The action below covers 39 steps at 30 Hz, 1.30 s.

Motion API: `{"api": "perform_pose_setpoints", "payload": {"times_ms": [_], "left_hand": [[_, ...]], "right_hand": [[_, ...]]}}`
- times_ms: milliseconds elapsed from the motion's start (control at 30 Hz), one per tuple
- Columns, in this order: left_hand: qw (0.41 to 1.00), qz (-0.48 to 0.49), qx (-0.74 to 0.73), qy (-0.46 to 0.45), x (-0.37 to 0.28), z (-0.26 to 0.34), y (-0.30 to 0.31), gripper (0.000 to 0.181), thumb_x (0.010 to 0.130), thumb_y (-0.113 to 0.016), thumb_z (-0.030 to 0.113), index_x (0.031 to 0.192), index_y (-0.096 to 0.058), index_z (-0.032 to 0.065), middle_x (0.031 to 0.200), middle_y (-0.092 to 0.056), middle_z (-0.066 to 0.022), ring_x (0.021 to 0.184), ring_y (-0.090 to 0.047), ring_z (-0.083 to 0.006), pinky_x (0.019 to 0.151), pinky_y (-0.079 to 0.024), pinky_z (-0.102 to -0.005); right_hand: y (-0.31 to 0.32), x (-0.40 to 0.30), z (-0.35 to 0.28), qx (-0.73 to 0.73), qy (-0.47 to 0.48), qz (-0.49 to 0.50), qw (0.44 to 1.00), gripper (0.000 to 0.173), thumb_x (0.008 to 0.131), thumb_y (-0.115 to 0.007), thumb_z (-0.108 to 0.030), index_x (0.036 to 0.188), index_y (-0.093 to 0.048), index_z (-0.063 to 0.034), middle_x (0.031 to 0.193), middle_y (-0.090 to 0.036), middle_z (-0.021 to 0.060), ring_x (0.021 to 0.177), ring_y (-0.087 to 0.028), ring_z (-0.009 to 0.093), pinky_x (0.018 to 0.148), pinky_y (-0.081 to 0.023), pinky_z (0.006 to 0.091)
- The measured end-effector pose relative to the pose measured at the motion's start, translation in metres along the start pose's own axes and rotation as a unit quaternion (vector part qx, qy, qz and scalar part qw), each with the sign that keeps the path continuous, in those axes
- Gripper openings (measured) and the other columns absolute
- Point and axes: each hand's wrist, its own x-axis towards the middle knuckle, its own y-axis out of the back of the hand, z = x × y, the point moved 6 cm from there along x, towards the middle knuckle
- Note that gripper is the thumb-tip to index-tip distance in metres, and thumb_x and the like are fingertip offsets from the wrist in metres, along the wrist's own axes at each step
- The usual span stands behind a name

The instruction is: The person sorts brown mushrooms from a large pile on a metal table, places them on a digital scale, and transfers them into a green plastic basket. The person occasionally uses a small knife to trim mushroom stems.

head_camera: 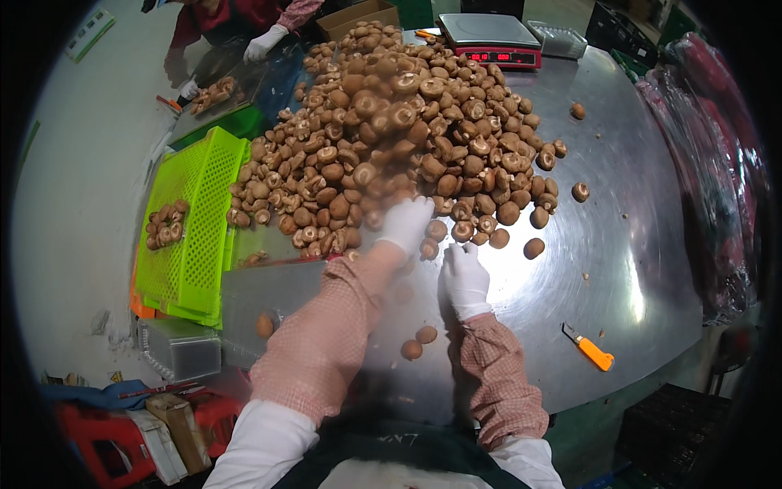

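Note:
A large heap of brown mushrooms (379,140) covers the far middle of the steel table (635,244). White-gloved, my left hand (406,225) reaches to the near edge of the heap, fingers curled down among the caps; whether it grips one is hidden. My right hand (467,278), also gloved, lies close to the table just short of a mushroom (462,231), its fingers bent, and what is inside them cannot be seen. Two loose mushrooms (419,343) lie nearer to me. An orange-handled knife (589,351) rests at the right.
Green plastic crates (183,226) with a mushroom pack (166,226) stand left, above stacked clear trays (183,351). A digital scale (492,40) and more clear trays (556,40) are at the back. Plastic-wrapped bundles (702,171) line the right edge. A co-worker's gloved hand (267,44) is at upper left.

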Motion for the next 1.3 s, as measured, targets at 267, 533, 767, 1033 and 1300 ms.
{"api": "perform_pose_setpoints", "payload": {"times_ms": [267, 533, 767, 1033, 1300], "left_hand": [[0.974, -0.193, -0.120, 0.011, -0.039, 0.024, -0.003, 0.016, 0.087, -0.060, 0.018, 0.097, -0.066, 0.0069, 0.089, -0.068, -0.0177, 0.082, -0.067, -0.0339, 0.071, -0.053, -0.0438], [0.985, -0.145, -0.062, -0.074, -0.048, 0.057, 0.034, 0.020, 0.086, -0.057, 0.010, 0.105, -0.063, 0.0111, 0.097, -0.067, -0.0102, 0.088, -0.064, -0.0339, 0.078, -0.053, -0.0426], [0.962, 0.153, -0.080, -0.213, 0.071, 0.093, 0.053, 0.039, 0.075, -0.058, -0.004, 0.112, -0.063, 0.0077, 0.110, -0.060, -0.0133, 0.107, -0.056, -0.0328, 0.090, -0.047, -0.0403], [0.973, 0.012, -0.106, -0.204, 0.195, 0.136, 0.015, 0.036, 0.078, -0.059, 0.007, 0.113, -0.068, 0.0113, 0.109, -0.064, -0.0143, 0.108, -0.057, -0.0354, 0.095, -0.045, -0.0436], [0.962, -0.135, -0.097, -0.217, 0.202, 0.094, -0.049, 0.021, 0.087, -0.057, 0.023, 0.100, -0.070, 0.0131, 0.114, -0.062, -0.0103, 0.102, -0.061, -0.0312, 0.089, -0.049, -0.0464]], "right_hand": [[0.028, -0.073, 0.019, 0.036, 0.074, -0.016, 0.996, 0.029, 0.086, -0.063, -0.014, 0.114, -0.061, -0.0090, 0.104, -0.061, 0.0149, 0.085, -0.063, 0.035, 0.073, -0.052, 0.0414], [0.017, -0.109, 0.056, 0.654, -0.218, -0.084, 0.719, 0.040, 0.093, -0.049, -0.019, 0.128, -0.054, 0.0004, 0.101, -0.064, 0.0133, 0.070, -0.060, 0.019, 0.060, -0.051, 0.0288], [0.072, -0.058, 0.089, 0.774, -0.206, 0.066, 0.596, 0.044, 0.098, -0.049, -0.025, 0.133, -0.047, 0.0007, 0.098, -0.062, 0.0120, 0.073, -0.061, 0.018, 0.059, -0.053, 0.0297], [0.141, 0.101, 0.176, 0.441, -0.125, 0.343, 0.820, 0.035, 0.090, -0.064, -0.013, 0.120, -0.058, 0.0034, 0.087, -0.057, 0.0034, 0.071, -0.054, 0.008, 0.062, -0.047, 0.0216], [0.094, 0.145, 0.163, 0.489, -0.141, 0.179, 0.842, 0.031, 0.089, -0.066, -0.011, 0.118, -0.063, 0.0001, 0.090, -0.060, 0.0006, 0.078, -0.055, 0.007, 0.073, -0.048, 0.0214]]}}
